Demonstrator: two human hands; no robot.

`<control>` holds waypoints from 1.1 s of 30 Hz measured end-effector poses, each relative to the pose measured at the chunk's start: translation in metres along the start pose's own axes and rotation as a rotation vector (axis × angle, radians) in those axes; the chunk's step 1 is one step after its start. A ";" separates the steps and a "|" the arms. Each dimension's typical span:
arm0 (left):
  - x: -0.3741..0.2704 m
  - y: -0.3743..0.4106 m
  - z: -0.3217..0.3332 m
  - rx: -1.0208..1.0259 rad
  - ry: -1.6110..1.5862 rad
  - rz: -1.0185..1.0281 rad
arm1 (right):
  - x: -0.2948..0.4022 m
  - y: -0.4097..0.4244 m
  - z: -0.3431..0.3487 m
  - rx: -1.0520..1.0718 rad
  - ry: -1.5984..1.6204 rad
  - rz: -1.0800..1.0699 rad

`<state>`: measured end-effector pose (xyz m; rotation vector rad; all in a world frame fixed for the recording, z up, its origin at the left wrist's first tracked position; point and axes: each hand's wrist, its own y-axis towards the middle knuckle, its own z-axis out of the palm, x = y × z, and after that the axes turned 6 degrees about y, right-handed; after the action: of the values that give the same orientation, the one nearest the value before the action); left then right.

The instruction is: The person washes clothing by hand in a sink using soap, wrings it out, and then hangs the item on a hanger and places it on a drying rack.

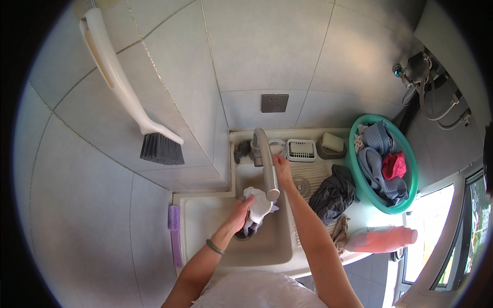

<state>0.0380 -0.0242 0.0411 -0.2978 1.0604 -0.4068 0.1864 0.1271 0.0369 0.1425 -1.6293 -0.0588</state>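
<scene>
My left hand (240, 215) grips a white cloth (257, 202) beneath the spout of a metal faucet (266, 165). Part of the cloth hangs down toward the sink drain, and a dark item (246, 231) lies under it. My right hand (283, 171) is beside the faucet body, fingers curled. Its fingertips are partly hidden by the spout, so I cannot tell whether they hold the faucet's lever. Both hands are over the basin of a laundry sink (269, 250) with a ribbed washboard (317, 171) on its right.
A teal basin (352, 181) of clothes stands right. Near it are a dark patterned garment (333, 196), a brown cloth (341, 235) and a pink detergent bottle (381, 239). Soap dishes (301, 151) line the back. A purple brush (175, 235) lies left; a white-handled brush (119, 77) hangs on the wall.
</scene>
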 end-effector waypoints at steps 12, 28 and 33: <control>-0.005 0.004 0.007 -0.002 -0.005 -0.009 | -0.004 -0.002 -0.004 0.037 0.067 0.091; 0.006 0.013 -0.026 -0.022 0.000 -0.011 | -0.044 -0.119 -0.051 0.032 0.703 0.422; 0.014 0.001 -0.054 -0.058 0.129 -0.080 | -0.010 -0.115 -0.058 -0.056 0.982 0.546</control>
<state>-0.0040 -0.0322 0.0054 -0.3703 1.1903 -0.4721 0.2515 0.0173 0.0163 -0.2878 -0.6406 0.3390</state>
